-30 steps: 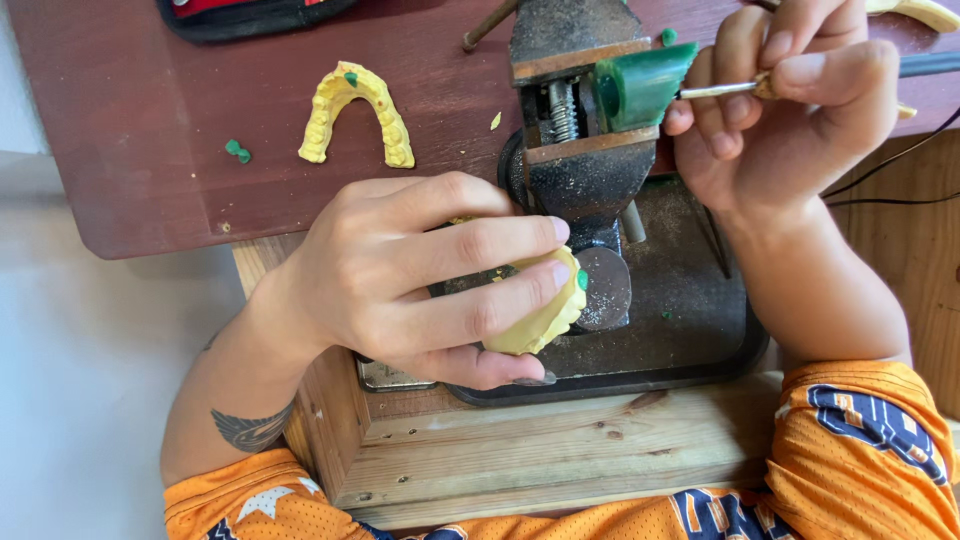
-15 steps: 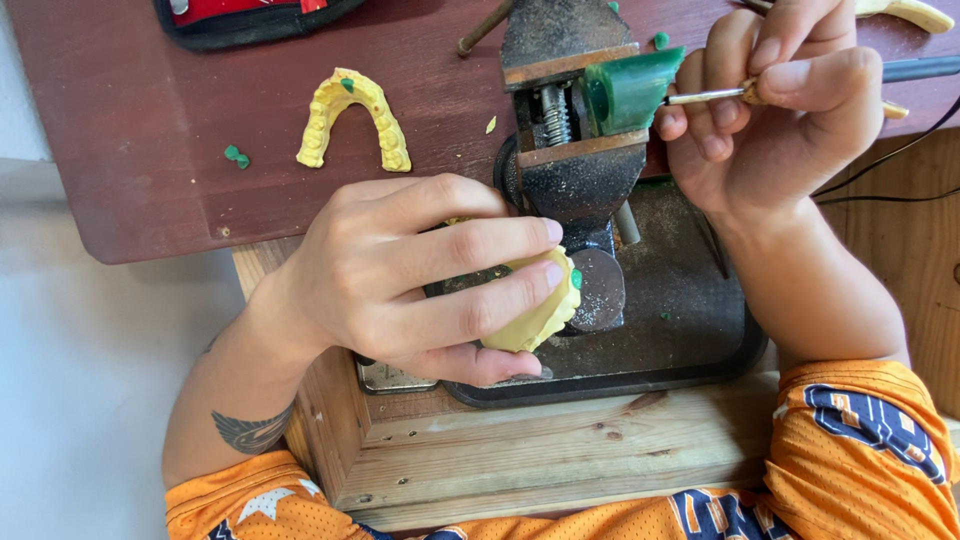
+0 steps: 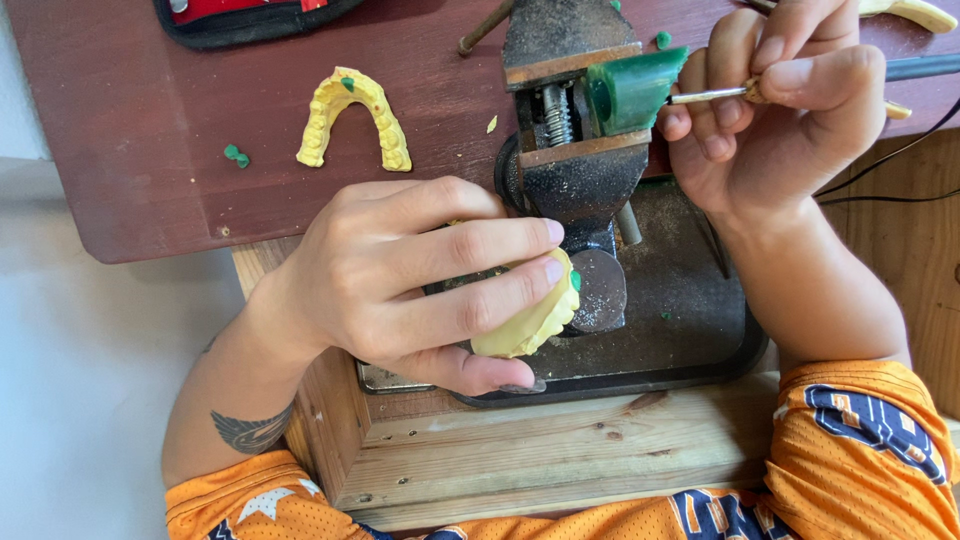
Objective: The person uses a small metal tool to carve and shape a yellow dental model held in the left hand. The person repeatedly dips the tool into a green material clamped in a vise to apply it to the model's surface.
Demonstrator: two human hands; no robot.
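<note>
Yellow cast [image 3: 528,318] gripped, tool [image 3: 708,95] touching wax [image 3: 635,90]

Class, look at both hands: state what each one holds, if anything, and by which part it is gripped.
The left hand grips a yellow dental cast around its sides. The right hand pinches a thin metal tool by its handle, tip at the green wax block.

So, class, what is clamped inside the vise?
A green wax block sits inside the vise, with the right hand bringing a thin tool to it. Its clamped end is hidden.
</note>
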